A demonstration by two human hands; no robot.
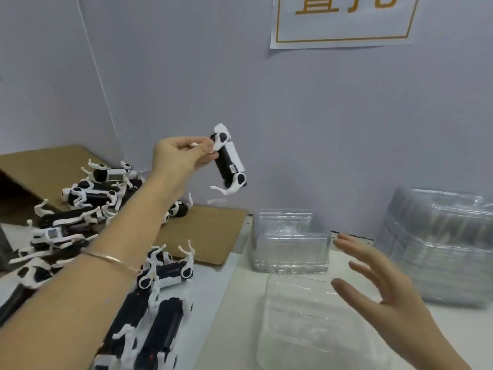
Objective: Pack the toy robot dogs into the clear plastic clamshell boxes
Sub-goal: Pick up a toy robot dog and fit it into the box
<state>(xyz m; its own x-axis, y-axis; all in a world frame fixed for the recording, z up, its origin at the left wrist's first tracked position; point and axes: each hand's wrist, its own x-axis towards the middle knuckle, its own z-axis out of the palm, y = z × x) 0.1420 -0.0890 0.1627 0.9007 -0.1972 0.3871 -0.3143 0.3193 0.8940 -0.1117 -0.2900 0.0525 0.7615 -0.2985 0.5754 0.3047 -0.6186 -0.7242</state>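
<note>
At frame centre the left hand pinches a toy dog by one white leg; the body hangs right of the fingers. The right hand, fingers spread, hovers over an open clear box at lower right.

Likely packing workshop: stacked clamshells, toy heap.

You can read no text: the gold characters on the gold-bordered white paper sign are cropped, and the label on the black-and-white toy robot dog is blurred.
</note>
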